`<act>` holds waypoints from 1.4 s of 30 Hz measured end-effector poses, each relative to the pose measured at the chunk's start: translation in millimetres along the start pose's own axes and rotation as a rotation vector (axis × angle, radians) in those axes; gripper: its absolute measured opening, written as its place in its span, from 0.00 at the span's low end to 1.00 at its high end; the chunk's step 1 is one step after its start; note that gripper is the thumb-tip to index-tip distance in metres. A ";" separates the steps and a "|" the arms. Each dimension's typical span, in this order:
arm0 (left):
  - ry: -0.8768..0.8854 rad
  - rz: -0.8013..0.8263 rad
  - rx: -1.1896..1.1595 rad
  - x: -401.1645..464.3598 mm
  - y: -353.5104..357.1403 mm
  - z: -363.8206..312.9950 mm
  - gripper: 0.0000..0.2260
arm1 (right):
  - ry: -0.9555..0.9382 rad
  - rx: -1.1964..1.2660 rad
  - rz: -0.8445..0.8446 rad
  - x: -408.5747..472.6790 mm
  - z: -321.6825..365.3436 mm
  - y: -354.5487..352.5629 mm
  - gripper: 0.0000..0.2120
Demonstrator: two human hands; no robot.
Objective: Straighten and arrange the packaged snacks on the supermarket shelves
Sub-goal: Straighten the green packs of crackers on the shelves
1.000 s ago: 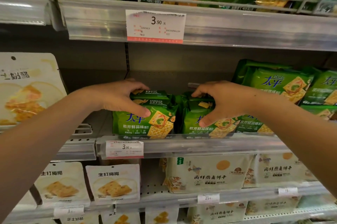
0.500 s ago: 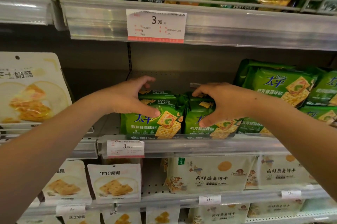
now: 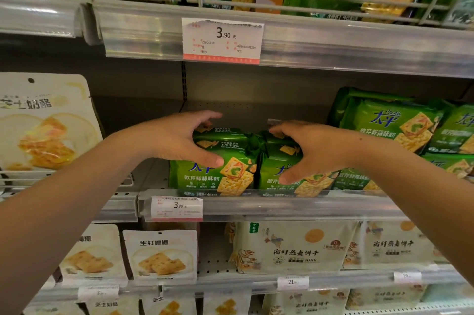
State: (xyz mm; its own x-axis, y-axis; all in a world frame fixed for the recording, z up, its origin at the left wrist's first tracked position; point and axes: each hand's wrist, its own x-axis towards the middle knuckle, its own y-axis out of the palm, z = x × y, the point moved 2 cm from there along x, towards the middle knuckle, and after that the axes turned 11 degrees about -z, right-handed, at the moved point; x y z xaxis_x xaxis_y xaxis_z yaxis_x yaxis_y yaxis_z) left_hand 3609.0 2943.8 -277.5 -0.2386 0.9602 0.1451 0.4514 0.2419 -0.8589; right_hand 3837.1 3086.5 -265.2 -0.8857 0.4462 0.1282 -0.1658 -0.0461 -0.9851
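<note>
Left pack: a green cracker pack point(image 3: 220, 166) is stood on the middle shelf point(image 3: 282, 205), its front turned to the aisle and its long axis lying left to right.
Right pack: a second green pack point(image 3: 287, 160) is set just beside it, the sealed ends touching.
Writing: "太平" in blue and "欧芹鲜蒜味" in white are read on the fronts; "Pacific" is seen on the stacked green packs point(image 3: 395, 122) to the right.
Left hand point(image 3: 177, 137): the grip is curled on the left pack, thumb on the front, fingers over the top.
Right hand point(image 3: 315, 150): the grip is clamped on the right pack in the same way.
Price tags: "3.90" is printed on the upper tag point(image 3: 222, 40) and on the lower tag point(image 3: 177, 208).
Lower shelf: white pouches point(image 3: 160, 255) marked "生打椰椰" and beige bags point(image 3: 295, 248) marked "高纤燕麦饼干" are seen.
</note>
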 end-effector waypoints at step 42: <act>0.295 -1.072 0.546 -48.3 -197.8 -103.8 0.24 | -0.264 -0.158 -0.847 8.6 106.1 -199.0 0.12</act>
State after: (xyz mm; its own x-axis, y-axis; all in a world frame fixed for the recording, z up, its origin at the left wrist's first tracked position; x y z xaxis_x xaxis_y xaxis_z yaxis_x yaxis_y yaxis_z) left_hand 3620.6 2864.1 -63.7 -0.0316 0.3251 0.9451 -0.2867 0.9029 -0.3202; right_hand 3816.5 3004.7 -55.9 -0.5682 0.0541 0.8211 -0.7636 0.3371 -0.5507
